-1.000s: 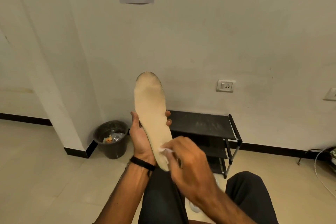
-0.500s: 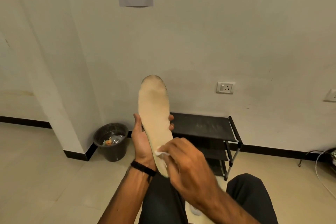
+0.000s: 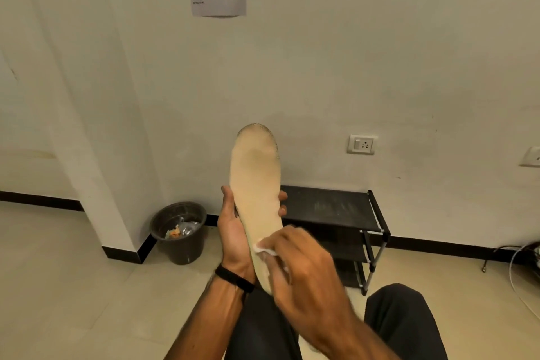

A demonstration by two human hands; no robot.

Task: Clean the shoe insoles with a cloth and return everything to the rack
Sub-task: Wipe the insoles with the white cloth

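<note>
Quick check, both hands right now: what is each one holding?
Left hand: closed around the insole, holding it upright.
Right hand: closed on a small white cloth, pressing it to the insole's lower part.

Cream insole (image 3: 254,184) with a dark speckled toe, white cloth (image 3: 265,249), black rack (image 3: 330,207), dark grey bin (image 3: 178,231).

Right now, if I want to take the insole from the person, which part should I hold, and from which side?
Probably the toe end of the insole, coming from above. It stands nearly upright and that upper half is bare. The left hand wraps the middle, and the right hand presses a cloth on the heel end. Pinch across its flat faces.
</note>
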